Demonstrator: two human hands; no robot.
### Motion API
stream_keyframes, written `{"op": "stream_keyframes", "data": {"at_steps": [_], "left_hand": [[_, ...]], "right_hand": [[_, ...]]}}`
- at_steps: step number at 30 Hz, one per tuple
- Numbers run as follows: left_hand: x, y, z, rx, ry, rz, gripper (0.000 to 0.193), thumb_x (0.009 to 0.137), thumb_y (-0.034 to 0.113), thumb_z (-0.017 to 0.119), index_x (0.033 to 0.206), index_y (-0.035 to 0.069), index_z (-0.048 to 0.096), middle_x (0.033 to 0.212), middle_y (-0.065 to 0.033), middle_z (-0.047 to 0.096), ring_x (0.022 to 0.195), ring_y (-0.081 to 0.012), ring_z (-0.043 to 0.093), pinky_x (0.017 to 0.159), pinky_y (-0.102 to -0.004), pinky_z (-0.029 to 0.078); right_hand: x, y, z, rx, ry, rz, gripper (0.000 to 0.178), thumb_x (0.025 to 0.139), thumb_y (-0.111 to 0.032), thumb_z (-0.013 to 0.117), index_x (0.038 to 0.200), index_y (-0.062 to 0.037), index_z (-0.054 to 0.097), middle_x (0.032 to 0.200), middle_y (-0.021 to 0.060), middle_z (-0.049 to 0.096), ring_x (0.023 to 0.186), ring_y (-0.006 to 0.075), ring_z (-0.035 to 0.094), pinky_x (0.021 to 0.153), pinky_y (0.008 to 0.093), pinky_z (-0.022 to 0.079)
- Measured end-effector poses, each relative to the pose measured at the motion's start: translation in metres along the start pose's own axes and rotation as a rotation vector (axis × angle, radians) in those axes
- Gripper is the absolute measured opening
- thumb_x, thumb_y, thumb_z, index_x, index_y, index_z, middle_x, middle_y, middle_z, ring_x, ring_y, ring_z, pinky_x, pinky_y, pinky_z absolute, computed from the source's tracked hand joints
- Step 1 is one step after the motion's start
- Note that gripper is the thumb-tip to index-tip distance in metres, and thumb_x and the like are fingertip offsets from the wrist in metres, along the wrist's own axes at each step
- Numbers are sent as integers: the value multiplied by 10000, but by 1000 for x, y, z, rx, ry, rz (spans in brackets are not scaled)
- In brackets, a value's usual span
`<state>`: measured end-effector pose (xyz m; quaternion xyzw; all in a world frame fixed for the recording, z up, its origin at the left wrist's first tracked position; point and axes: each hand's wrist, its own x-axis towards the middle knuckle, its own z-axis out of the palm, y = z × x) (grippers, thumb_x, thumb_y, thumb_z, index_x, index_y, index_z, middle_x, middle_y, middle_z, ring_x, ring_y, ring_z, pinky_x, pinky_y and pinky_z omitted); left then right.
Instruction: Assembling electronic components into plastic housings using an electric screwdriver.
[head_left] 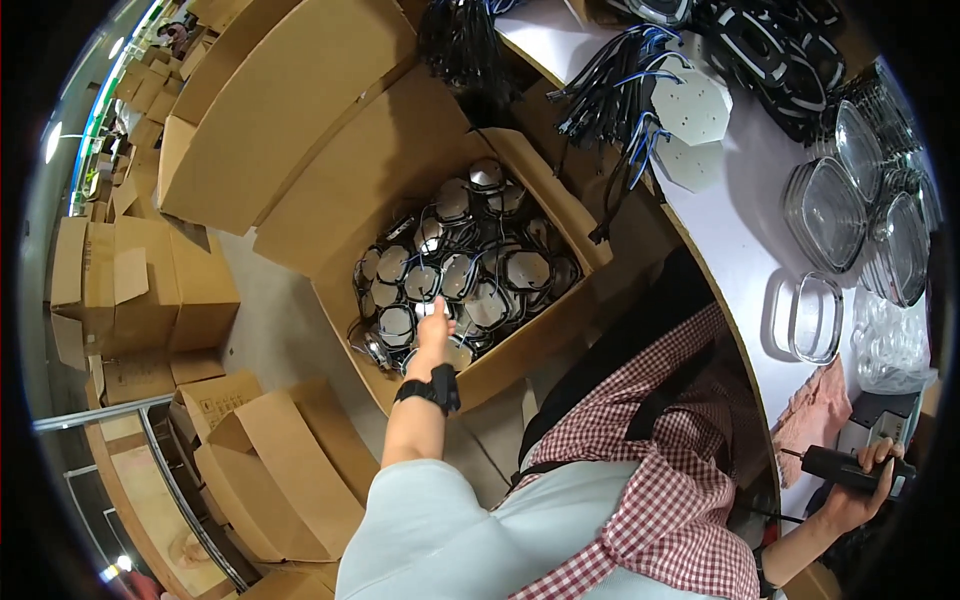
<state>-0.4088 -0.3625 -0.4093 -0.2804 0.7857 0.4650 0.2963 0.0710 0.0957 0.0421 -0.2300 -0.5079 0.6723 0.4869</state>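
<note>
My left hand (434,326) reaches over the near part of an open cardboard box (345,300), its visible fingers apart and nothing seen held. Below it lie many silver-faced electrical units (422,281) with black rims and wires, piled inside the box. My fingertips are close to these units; whether they touch one I cannot tell. At the far right my right hand (868,487) is wrapped round a black electric screwdriver (838,467), whose thin bit points left. The screwdriver is over the table edge, beside a pink cloth (812,412).
The white table (745,255) curves along my right. On it are clear covers (828,215), a clear frame (817,318), white octagonal plates (692,105), bundled black and blue wires (615,95) and black housings (765,50). More cardboard boxes (145,290) stand at left.
</note>
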Motion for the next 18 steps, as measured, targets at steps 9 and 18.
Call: {"op": "stream_keyframes", "data": {"at_steps": [9, 18], "left_hand": [[13, 33, 41, -162, -155, -270, 291, 953, 414, 628, 855, 140, 629, 769, 60, 640, 639, -65, 566, 504, -243, 417], [72, -2, 41, -502, -180, 103, 152, 909, 18, 609, 1058, -9, 625, 941, -74, 664, 839, -196, 640, 684, -257, 543]], "right_hand": [[-9, -5, 13, -43, 58, -12, 241, 946, -56, 566, 1118, -57, 396, 920, 61, 377, 754, 134, 388, 745, 268, 368], [-9, -9, 27, -101, 69, 27, 243, 956, -83, 557, 1133, -65, 391, 932, 57, 372, 784, 132, 392, 771, 272, 369]]}}
